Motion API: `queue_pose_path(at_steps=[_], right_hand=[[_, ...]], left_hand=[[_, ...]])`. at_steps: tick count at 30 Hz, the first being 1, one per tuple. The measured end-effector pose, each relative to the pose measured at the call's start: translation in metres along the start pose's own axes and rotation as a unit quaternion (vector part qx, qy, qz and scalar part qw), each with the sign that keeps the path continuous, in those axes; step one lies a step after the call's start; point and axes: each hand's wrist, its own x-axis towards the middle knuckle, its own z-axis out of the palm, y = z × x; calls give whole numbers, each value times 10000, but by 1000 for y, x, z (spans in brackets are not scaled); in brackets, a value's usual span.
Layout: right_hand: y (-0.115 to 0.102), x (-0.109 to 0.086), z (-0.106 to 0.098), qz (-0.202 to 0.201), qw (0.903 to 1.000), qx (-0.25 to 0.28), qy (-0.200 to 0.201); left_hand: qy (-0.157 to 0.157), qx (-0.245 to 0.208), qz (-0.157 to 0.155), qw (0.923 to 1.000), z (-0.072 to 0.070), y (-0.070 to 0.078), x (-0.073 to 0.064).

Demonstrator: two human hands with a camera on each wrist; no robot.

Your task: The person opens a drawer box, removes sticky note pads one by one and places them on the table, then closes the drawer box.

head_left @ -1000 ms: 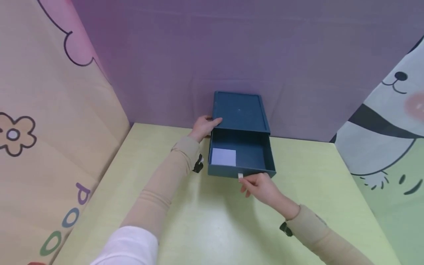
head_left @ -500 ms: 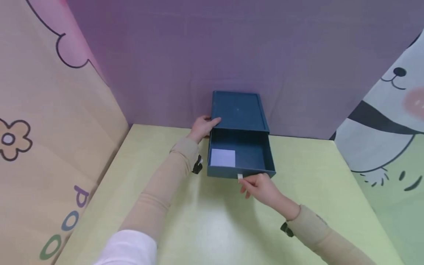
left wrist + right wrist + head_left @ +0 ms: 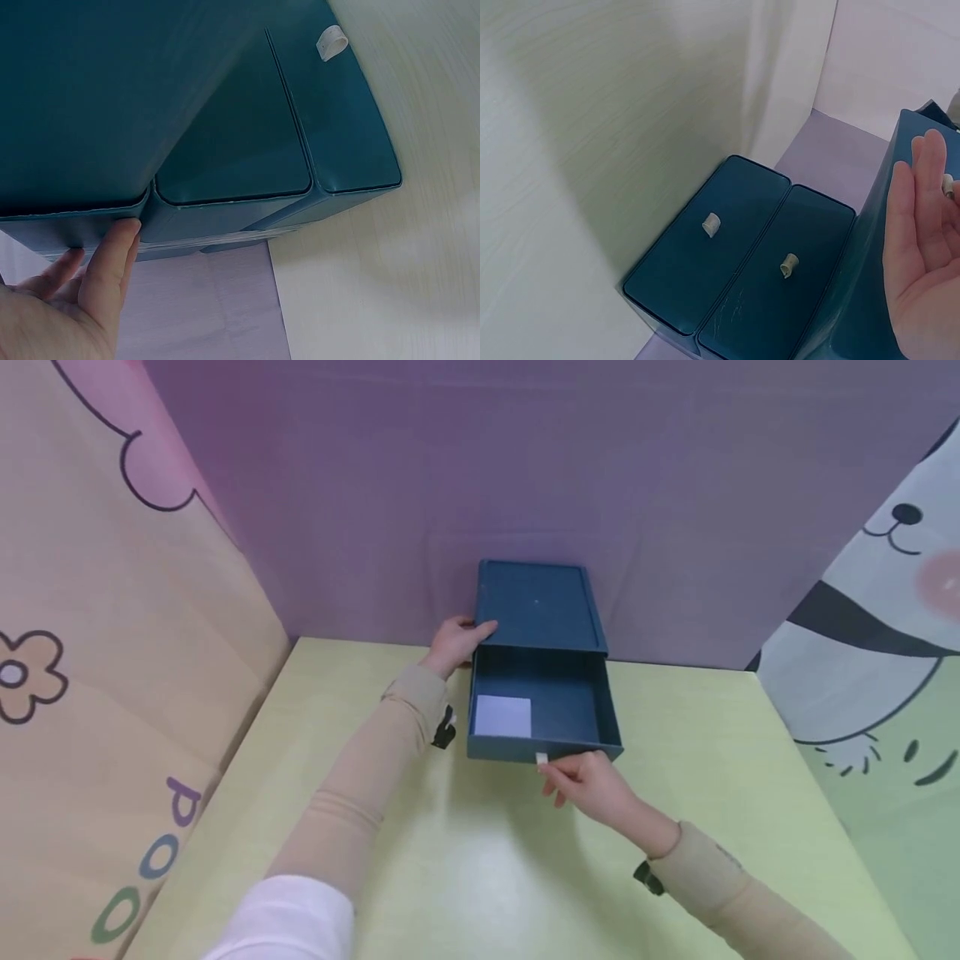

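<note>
A dark blue drawer cabinet stands against the purple backdrop, its top drawer pulled well out. Inside that drawer, at the front left, lies a pale square that looks like paper. My right hand pinches the small white pull tab on the drawer front. At the cabinet's upper left edge, my left hand rests its thumb on the top. The left wrist view shows straight fingers pressed to the side. Two lower drawers are closed, each with a white tab.
The cabinet stands at the back of a pale yellow-green table. Cartoon-printed cloth walls rise on the left and right, and the purple backdrop closes the rear. A black strap piece hangs by the left wrist.
The head view has shifted slightly. Both hands, the cabinet and the pulled-out drawer keep the same places relative to one another.
</note>
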Motion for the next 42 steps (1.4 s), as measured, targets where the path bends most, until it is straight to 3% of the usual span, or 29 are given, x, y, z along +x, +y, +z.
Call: queue_pose_path(at_steps=[24,33,42], right_hand=[[-10,-7,0,-269,9996,-18,95],[-9,-11,1,-140,9999,-76,10],[-7,-17,1,17,9999,-157,-71]], left_hand=[[-21,-91,-49,9999,-9,7,-9],[29,-58,-160,9999,-7,6,-11],[-15,-79,-44,10000,-6,6,-11]])
